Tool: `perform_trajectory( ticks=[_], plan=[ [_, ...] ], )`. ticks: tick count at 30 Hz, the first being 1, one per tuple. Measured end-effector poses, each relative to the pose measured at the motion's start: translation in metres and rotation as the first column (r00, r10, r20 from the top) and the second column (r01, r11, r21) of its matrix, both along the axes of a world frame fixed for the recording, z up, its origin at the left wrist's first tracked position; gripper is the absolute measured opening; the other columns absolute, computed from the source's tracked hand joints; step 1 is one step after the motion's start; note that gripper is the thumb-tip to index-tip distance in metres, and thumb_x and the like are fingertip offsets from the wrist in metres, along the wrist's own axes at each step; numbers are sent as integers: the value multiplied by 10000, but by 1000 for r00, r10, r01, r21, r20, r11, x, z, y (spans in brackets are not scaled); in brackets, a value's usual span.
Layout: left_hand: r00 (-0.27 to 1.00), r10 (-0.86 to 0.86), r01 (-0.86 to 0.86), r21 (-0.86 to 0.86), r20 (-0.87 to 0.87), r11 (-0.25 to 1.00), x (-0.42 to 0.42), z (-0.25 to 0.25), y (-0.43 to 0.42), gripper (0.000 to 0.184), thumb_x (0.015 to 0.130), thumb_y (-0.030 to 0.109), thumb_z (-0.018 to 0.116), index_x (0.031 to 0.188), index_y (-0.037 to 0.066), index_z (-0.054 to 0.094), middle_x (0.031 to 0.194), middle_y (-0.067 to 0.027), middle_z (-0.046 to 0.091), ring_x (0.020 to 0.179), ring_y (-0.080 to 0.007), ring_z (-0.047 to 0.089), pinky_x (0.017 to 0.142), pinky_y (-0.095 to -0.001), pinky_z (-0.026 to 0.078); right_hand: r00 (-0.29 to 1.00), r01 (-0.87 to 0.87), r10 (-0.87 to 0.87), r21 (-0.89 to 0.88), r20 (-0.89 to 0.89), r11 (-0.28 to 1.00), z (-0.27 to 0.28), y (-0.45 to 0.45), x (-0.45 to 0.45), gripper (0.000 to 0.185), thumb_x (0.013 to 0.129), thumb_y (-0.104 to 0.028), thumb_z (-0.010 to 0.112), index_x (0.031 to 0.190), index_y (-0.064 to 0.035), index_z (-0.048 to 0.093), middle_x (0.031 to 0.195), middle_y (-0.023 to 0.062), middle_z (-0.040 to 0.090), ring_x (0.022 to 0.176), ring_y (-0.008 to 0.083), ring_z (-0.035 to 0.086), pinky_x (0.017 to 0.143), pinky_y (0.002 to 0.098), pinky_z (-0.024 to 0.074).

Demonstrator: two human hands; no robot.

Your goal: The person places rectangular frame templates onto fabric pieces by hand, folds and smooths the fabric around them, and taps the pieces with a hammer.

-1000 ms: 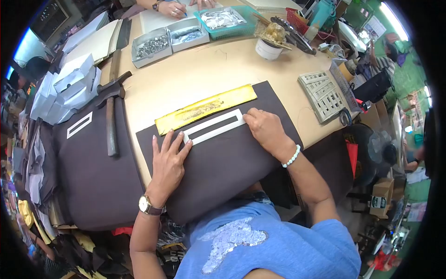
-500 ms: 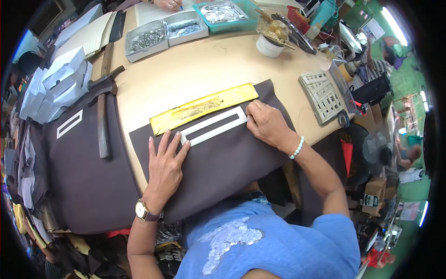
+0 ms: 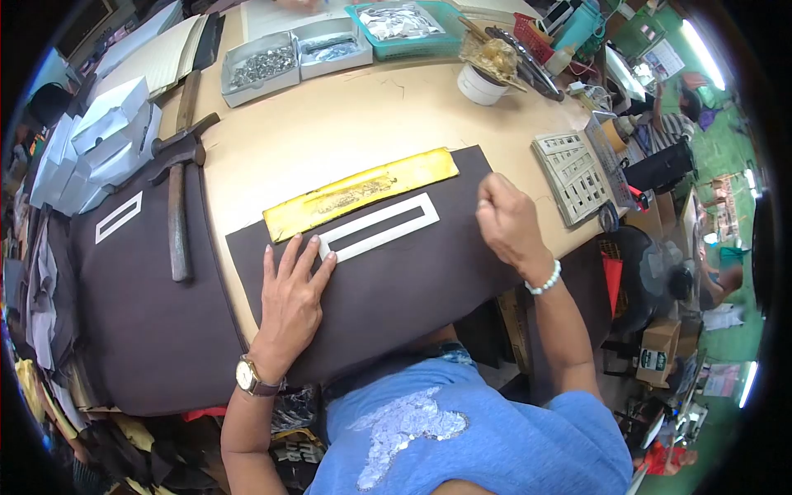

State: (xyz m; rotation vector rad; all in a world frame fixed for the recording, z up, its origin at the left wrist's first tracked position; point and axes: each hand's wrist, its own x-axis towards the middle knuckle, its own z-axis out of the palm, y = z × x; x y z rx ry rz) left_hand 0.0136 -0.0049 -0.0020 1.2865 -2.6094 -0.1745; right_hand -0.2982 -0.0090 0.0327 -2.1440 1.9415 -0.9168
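Note:
A white rectangular frame with a long slot (image 3: 381,228) lies on a dark brown sheet of material (image 3: 371,305). Along its far side rests a yellow strip (image 3: 363,194) with a worn, stained middle. My left hand (image 3: 290,297) is open and flat on the sheet, its fingertips at the left end of the white frame and by the near edge of the yellow strip. My right hand (image 3: 511,223) is closed in a fist, apart from the frame's right end, over the sheet's right side. Whatever is inside the fist is hidden.
Two hammers (image 3: 180,214) lie at the left, near another dark sheet (image 3: 148,313) bearing a smaller white frame (image 3: 120,218). Boxes of small metal parts (image 3: 262,92), a teal basket (image 3: 450,41), a white pot (image 3: 478,87) and a slotted board (image 3: 565,173) stand around the table.
My right hand has moved right, off the right end of the white frame, and remains closed. My left hand holds its place. The frame and yellow strip look unmoved.

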Motion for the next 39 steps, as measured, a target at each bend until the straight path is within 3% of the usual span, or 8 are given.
perform_trajectory(
  ticks=[4,8,11,14,22,30,34,39],
  plan=[
    [1000,-14,14,16,14,1000,-2,5,-3,490,745,-74,489,1191,92,602,1306,-155,502,1282,-332,394,1084,-560,236,935,158,-216,214,283,964,-6,43,-34,224,852,-129,515,686,19,489,611,180,521,543,357,517,521,418,401],
    [999,-47,47,-6,28,999,0,2,-5,488,743,-67,493,1200,75,591,1292,-159,512,1278,-326,399,1087,-552,237,871,490,-402,454,-282,744,0,106,-57,275,831,-181,615,675,45,589,633,196,559,595,360,571,547,428,420],
    [997,-58,59,-24,46,998,-1,3,-4,490,734,-60,500,1204,55,583,1286,-161,516,1275,-322,404,1087,-546,238,758,643,-565,225,-325,733,1,127,-50,183,809,-174,636,831,8,642,857,189,627,784,373,604,707,431,467],
    [998,-42,43,-26,51,999,-3,4,-1,494,731,-60,500,1205,49,581,1282,-168,517,1278,-320,402,1085,-544,241,804,592,-582,77,-118,802,11,102,-28,230,811,-166,635,979,-10,615,988,189,615,866,368,598,741,432,462],
    [997,-20,26,-76,80,997,-5,-2,2,464,729,17,576,1192,38,591,1280,-158,525,1282,-317,390,1070,-573,237,927,-342,338,4,-163,940,-34,24,129,457,889,-270,517,1255,2,495,1193,134,579,1112,284,530,986,525,352],
    [986,18,-5,-76,165,997,-5,6,6,454,734,-19,518,1175,45,603,1264,-144,535,1301,-318,371,1081,-611,174,985,15,13,159,-173,987,-46,31,46,478,940,-177,425,1388,-26,358,1375,134,468,1217,254,504,1056,636,187],
    [974,162,-152,-78,161,985,-5,16,16,365,780,37,528,1137,7,600,1238,-181,531,1295,-342,365,1057,-616,208,886,400,-313,220,-343,890,-23,11,-6,462,916,-220,492,1333,-30,436,1105,125,643,1052,297,599,1044,609,234],
    [819,571,-573,-24,-48,819,-6,7,39,488,920,248,507,1343,23,414,1402,-221,363,1335,-389,282,1063,-607,200,962,-25,35,42,-271,999,-31,-27,5,405,879,-225,562,1260,-94,518,1201,125,580,1146,291,524,1040,578,266]
  ],
)
